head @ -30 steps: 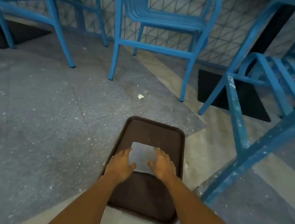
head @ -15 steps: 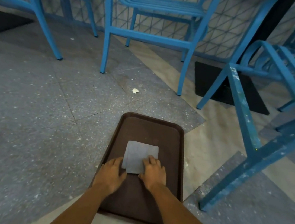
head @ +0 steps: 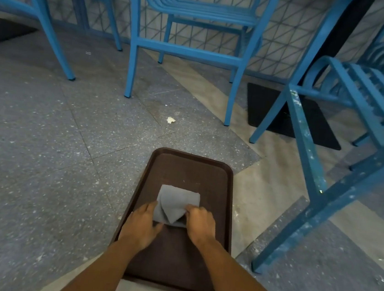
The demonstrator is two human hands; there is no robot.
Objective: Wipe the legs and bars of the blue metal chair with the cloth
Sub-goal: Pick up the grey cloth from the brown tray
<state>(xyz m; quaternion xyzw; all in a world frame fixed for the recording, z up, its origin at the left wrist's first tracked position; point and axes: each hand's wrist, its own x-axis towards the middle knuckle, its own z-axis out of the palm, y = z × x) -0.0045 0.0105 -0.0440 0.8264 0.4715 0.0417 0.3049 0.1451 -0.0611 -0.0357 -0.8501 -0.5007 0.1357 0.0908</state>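
A grey cloth point(head: 177, 203) lies folded on a brown tray point(head: 190, 169) on the floor, with one corner turned over into a triangle. My left hand point(head: 142, 226) grips the cloth's near left edge, thumb under it. My right hand point(head: 201, 225) pinches the cloth's right side with curled fingers. A blue metal chair point(head: 328, 161) stands close on the right; its legs and bars are speckled with white marks.
Another blue chair point(head: 185, 51) stands ahead by a patterned wall, and more blue chair legs point(head: 53, 33) are at the left. A black mat point(head: 292, 118) lies under a dark post at the right. A small white scrap point(head: 170, 120) sits on the speckled floor.
Both hands have closed on the cloth and a corner has been folded over into a triangle. The view has shifted slightly nearer to the chairs.
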